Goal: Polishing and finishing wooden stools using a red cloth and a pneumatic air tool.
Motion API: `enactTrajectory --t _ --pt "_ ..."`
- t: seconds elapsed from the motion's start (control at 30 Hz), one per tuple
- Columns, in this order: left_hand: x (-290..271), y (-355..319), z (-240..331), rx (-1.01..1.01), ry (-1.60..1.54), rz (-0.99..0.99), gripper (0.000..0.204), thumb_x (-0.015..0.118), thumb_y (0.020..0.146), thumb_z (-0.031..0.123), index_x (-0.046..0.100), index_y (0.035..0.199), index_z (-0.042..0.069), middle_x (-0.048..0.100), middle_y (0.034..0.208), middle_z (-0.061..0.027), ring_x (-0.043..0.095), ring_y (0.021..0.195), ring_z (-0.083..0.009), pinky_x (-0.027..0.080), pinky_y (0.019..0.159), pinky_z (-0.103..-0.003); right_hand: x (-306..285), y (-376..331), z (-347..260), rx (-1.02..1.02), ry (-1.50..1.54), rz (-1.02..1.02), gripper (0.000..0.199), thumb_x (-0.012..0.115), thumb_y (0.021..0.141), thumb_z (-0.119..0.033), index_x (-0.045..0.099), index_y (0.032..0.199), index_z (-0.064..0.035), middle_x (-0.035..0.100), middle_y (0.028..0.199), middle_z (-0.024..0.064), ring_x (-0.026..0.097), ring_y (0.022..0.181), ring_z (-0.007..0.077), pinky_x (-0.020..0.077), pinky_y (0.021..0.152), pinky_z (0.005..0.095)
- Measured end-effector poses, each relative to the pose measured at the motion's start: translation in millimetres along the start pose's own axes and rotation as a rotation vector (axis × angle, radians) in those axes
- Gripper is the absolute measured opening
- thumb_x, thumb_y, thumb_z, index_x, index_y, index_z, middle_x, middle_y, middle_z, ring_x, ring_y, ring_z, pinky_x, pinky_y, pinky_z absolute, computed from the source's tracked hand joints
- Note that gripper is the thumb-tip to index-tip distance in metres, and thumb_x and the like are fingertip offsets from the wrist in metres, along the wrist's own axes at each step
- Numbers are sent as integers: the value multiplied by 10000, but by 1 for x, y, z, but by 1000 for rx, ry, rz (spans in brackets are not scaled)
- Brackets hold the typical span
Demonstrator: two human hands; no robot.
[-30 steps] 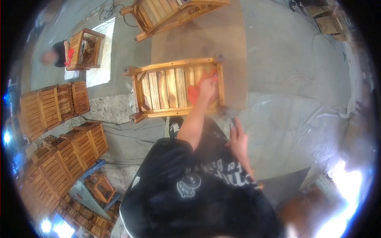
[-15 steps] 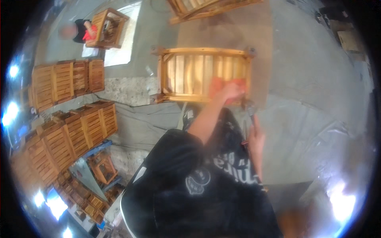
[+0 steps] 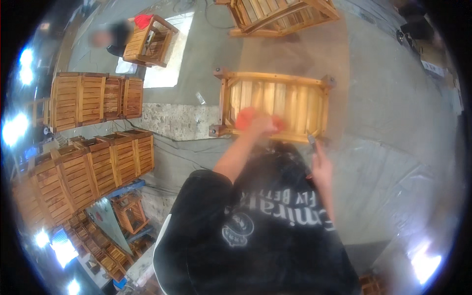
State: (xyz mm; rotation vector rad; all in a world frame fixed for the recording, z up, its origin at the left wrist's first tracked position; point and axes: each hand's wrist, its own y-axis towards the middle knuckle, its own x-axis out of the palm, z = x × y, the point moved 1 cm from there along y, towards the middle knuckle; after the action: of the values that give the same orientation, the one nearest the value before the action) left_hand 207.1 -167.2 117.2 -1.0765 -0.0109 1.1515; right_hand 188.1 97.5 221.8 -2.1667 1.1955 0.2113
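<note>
In front of me lies a slatted wooden furniture piece (image 3: 275, 77), framed by rails, with dark square leg ends at its corners. My left hand (image 3: 267, 126) presses a red cloth (image 3: 246, 118) onto the slats near the close rail; its fingers are bent over the cloth and partly blurred. To the right, my right hand (image 3: 322, 164) grips a slim grey tool (image 3: 311, 140) whose tip points at the near right corner of the piece. The tool's exact kind is too blurred to make out.
Another slatted wooden piece (image 3: 290, 17) stands beyond, on brown sheeting (image 3: 295, 54). At the far left a person (image 3: 118, 38) is beside a wooden stand (image 3: 147, 44) with a red cloth on it. Rows of slatted wooden units (image 3: 93, 162) line the left, with cables (image 3: 172, 147) on the floor.
My left hand and the red cloth have moved left along the slats. The view has shifted, and the far person's red cloth is now on top of the stand.
</note>
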Motion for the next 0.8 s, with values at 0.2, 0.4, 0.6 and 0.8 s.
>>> enactTrajectory --t 0.2,0.4,0.6,0.8 --pt "-15 10 -118 -385 472 -34 450 669 773 499 706 1093 185 688 1124 -23 657 1022 -202 494 822 -401 18 5 -28 43 -49 -52 433 494 942 -106 492 1373 -151 554 657 187 573 503 266 497 534 402" --pt "-52 16 -104 -328 713 237 238 630 836 246 703 1046 161 704 1040 -35 676 963 -223 519 746 -384 45 17 -8 -398 -236 93 432 532 919 -121 499 1349 -138 591 855 301 617 780 426 481 703 419" --pt "-96 30 -161 -11 448 1039 118 582 815 178 620 900 106 694 876 -129 693 722 -296 545 600 -433 61 8 -33 -348 -156 92 431 526 921 -98 498 1351 -117 534 704 224 548 628 285 458 653 352" --pt "-35 14 -214 -319 258 725 148 570 812 214 687 860 136 695 787 -110 692 754 -301 552 663 -453 92 42 -49 -319 -197 -200 411 519 927 -130 513 1337 -97 565 676 189 639 727 299 478 686 359"
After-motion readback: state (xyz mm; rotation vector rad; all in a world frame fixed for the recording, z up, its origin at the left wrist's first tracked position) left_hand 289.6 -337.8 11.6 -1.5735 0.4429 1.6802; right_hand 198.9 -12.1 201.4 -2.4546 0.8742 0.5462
